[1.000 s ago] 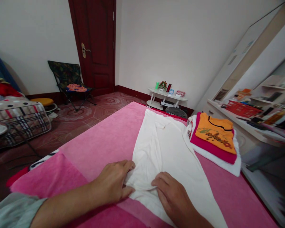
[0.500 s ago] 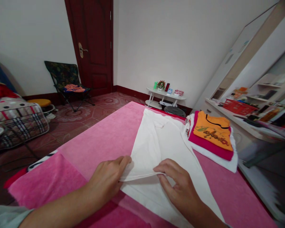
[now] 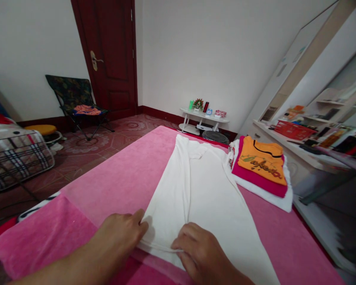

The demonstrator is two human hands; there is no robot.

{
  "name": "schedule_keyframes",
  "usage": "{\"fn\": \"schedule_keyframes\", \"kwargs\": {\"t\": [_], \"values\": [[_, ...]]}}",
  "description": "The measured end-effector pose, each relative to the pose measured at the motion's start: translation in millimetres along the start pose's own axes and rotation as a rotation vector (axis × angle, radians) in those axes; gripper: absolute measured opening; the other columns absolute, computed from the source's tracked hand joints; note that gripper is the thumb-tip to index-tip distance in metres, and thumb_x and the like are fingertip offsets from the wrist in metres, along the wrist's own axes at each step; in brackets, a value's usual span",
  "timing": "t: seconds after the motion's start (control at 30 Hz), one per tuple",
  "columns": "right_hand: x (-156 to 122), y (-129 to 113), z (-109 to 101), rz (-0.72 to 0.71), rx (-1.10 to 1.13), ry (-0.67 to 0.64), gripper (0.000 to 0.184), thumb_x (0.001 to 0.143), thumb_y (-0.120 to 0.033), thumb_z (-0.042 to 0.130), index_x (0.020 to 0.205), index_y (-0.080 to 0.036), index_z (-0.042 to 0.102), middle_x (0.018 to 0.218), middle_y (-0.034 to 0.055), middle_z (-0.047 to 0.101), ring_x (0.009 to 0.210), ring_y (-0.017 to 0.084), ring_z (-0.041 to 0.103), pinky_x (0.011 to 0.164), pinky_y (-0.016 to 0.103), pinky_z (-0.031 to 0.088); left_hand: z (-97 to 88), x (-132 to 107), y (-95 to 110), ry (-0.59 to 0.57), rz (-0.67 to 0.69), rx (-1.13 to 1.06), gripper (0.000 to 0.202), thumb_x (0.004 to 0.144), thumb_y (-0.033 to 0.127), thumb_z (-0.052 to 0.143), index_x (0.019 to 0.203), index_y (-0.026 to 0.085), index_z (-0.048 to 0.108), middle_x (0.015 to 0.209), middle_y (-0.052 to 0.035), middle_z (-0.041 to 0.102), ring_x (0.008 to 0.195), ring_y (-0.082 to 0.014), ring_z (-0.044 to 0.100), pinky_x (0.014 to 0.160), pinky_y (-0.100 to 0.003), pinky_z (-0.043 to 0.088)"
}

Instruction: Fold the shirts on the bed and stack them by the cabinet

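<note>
A white shirt (image 3: 213, 190) lies spread on the pink blanket (image 3: 115, 170), its neckline at the far end and its hem near me. The left side is folded inward in a long strip over the body. My left hand (image 3: 126, 229) pinches the outer corner of this strip at the hem. At the strip's inner edge, my right hand (image 3: 197, 251) is closed on the hem, thumb below and fingers above. Some of the near hem is hidden under my right hand and forearm.
Right of the shirt sits a stack of folded clothes, an orange shirt (image 3: 262, 160) on top. Beyond it stands a shelf unit with a red basket (image 3: 295, 130). A small white table (image 3: 204, 113), a camouflage folding chair (image 3: 74, 95) and a door (image 3: 112, 59) are farther back.
Both hands have come nearer and slightly left, drawing the folded hem with them. The strip now lies straighter and flatter along the shirt. The view has shifted a little.
</note>
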State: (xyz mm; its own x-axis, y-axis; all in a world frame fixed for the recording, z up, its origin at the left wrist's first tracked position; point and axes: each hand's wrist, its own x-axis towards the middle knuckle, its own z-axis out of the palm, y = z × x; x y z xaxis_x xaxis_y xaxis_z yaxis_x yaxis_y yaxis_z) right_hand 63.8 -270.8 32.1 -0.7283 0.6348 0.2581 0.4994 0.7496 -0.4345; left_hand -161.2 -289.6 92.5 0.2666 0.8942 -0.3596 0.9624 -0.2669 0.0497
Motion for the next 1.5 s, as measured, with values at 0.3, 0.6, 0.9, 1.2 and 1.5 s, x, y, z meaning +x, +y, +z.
{"fn": "schedule_keyframes", "kwargs": {"t": [0.3,0.6,0.9,1.2,1.5], "values": [[12.3,4.6,-1.0,0.202,0.283,-0.088,0.016,0.069,-0.020,0.067,0.083,-0.023,0.073,0.074,-0.0004,0.069,0.067,0.014,0.062,0.063,0.023,0.043,-18.1,23.3,3.9,0.088,0.269,-0.159,0.020,0.076,0.023,0.057,0.088,0.025,0.073,0.086,-0.0079,0.070,0.081,-0.0285,0.066,0.073,-0.038,0.049],[41.7,127.1,-24.5,0.676,0.642,0.317,0.021,0.071,-0.029,0.058,0.086,-0.016,0.064,0.068,-0.0005,0.060,0.061,0.014,0.060,0.048,0.021,0.041,-23.0,193.3,36.2,0.573,0.152,-0.295,0.030,0.084,0.028,0.056,0.109,0.015,0.065,0.104,-0.0138,0.062,0.094,-0.0285,0.059,0.073,-0.034,0.044],[136.5,261.4,-81.0,0.815,0.828,0.654,0.034,0.055,-0.019,0.069,0.088,-0.016,0.062,0.071,0.0028,0.065,0.070,0.017,0.065,0.067,0.030,0.054,-6.3,218.4,47.5,0.626,0.126,-0.294,0.035,0.079,0.045,0.059,0.102,0.019,0.061,0.108,-0.0127,0.053,0.103,-0.0313,0.048,0.086,-0.046,0.041],[217.8,321.6,-51.3,0.747,0.617,0.688,0.050,0.063,-0.025,0.066,0.109,-0.008,0.065,0.094,0.0135,0.071,0.089,0.027,0.067,0.080,0.040,0.054,-8.8,230.4,41.0,0.508,0.078,-0.309,0.027,0.081,0.035,0.051,0.103,0.021,0.058,0.109,-0.0118,0.052,0.096,-0.0284,0.050,0.082,-0.045,0.043],[211.3,327.8,-33.5,0.782,0.036,0.844,0.059,0.075,-0.013,0.045,0.133,0.000,0.048,0.145,0.0221,0.036,0.136,0.029,0.033,0.114,0.039,0.023,-9.1,229.9,42.5,0.514,0.074,-0.319,0.027,0.081,0.033,0.051,0.104,0.021,0.058,0.109,-0.0099,0.052,0.097,-0.0271,0.050,0.082,-0.043,0.043]]}}
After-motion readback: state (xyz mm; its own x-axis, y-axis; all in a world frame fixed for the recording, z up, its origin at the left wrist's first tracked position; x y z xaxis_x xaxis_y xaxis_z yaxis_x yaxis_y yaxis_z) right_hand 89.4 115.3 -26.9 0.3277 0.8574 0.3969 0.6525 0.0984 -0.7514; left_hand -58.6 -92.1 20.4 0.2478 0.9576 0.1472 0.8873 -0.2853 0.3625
